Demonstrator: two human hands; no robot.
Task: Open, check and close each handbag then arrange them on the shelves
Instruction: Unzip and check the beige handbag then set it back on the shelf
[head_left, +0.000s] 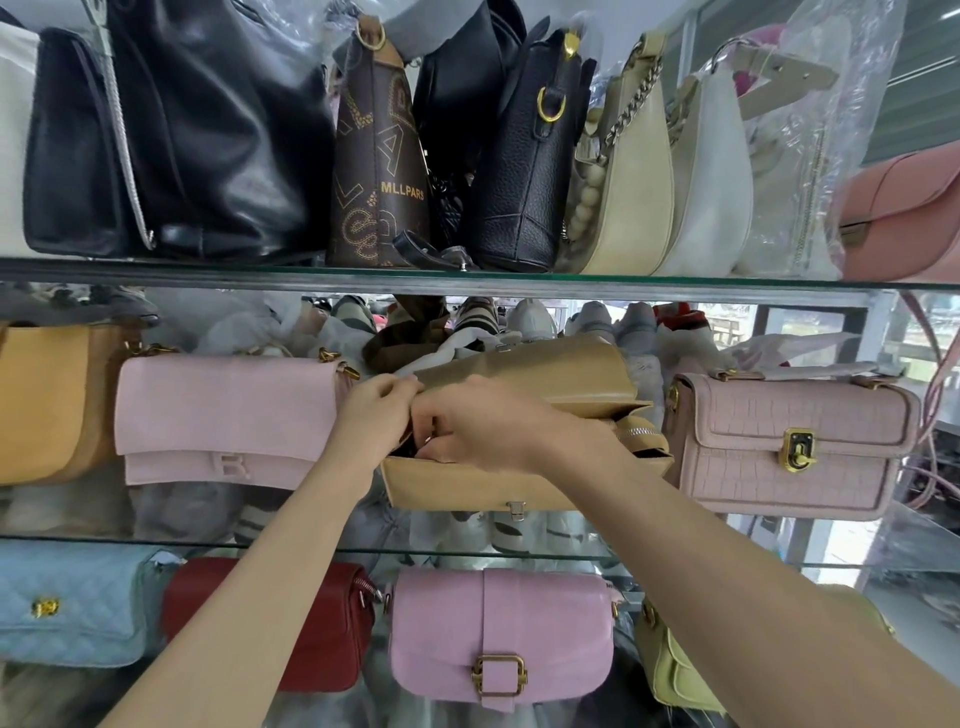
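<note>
Tan handbag on middle glass shelf, between pale pink bag and croc-textured bag. Flap raised. Left hand pinches flap edge; right hand fingers curl inside opening, grip unclear. Looks light, semi-stiff; hold by flap and front wall.

Tan handbag on middle glass shelf, flap raised. Left hand pinches flap edge; right hand has curled fingers inside the opening. Pale pink bag just beside, left.

Tan handbag interior: hidden behind both hands | right hand fingers: tips concealed inside opening | blue quilted bag, below-left of fingers: cut by frame edge | coral bag, upper right: cropped
</note>
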